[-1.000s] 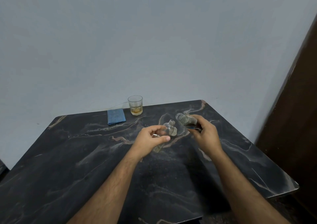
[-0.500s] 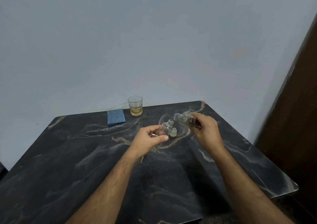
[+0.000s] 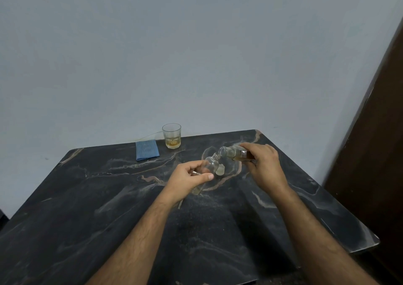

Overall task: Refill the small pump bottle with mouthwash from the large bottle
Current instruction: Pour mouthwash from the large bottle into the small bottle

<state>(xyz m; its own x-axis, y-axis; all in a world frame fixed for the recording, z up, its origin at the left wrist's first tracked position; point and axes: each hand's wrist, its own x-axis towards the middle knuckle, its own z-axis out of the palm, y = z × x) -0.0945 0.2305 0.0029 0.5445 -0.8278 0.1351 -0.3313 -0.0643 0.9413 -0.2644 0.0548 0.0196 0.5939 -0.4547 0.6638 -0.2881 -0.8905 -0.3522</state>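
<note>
My left hand [image 3: 188, 178] grips a small clear bottle [image 3: 211, 164], uncapped and leaning with its neck up to the right. In my right hand [image 3: 262, 165] is the larger clear bottle [image 3: 233, 152], tipped on its side with amber liquid pooled near my fingers. Its open mouth sits just above and right of the small bottle's neck, almost touching it. A pale cap [image 3: 220, 170] lies on the table between my hands. A thin pump tube [image 3: 180, 204] pokes out below my left hand.
A glass tumbler [image 3: 171, 135] with a little amber liquid stands at the far edge of the dark marble table [image 3: 87, 208]. A folded blue cloth [image 3: 147, 149] lies left of it. A dark wooden door [image 3: 379, 154] is on the right.
Both bottles have moved slightly up and away from me. The large bottle's mouth has closed in on the small bottle's neck and tipped further.
</note>
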